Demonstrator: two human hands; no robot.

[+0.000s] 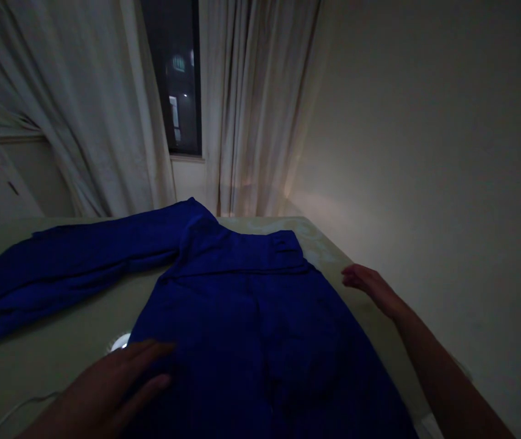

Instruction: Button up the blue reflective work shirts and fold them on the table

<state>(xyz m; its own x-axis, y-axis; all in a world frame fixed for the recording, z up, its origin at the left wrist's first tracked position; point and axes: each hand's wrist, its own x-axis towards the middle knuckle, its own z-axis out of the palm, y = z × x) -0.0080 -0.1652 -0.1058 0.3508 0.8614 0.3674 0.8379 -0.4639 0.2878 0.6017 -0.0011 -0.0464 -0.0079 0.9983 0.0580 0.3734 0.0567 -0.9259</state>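
A dark blue garment lies spread out before me, with a broad band and a small tab along its far edge. From its upper left a long blue folded part stretches across to the left; I cannot tell whether it is a sleeve or a separate piece. My left hand is over the near left edge of the garment, fingers apart and holding nothing; whether it touches the cloth is unclear. Out to the right of the band, my right hand is held apart from the cloth, fingers extended and without anything in them.
The garment rests on a pale greenish covered surface. A bright round light and a white cable are near my left hand. Curtains hang by a dark window behind, and a bare wall borders the right side.
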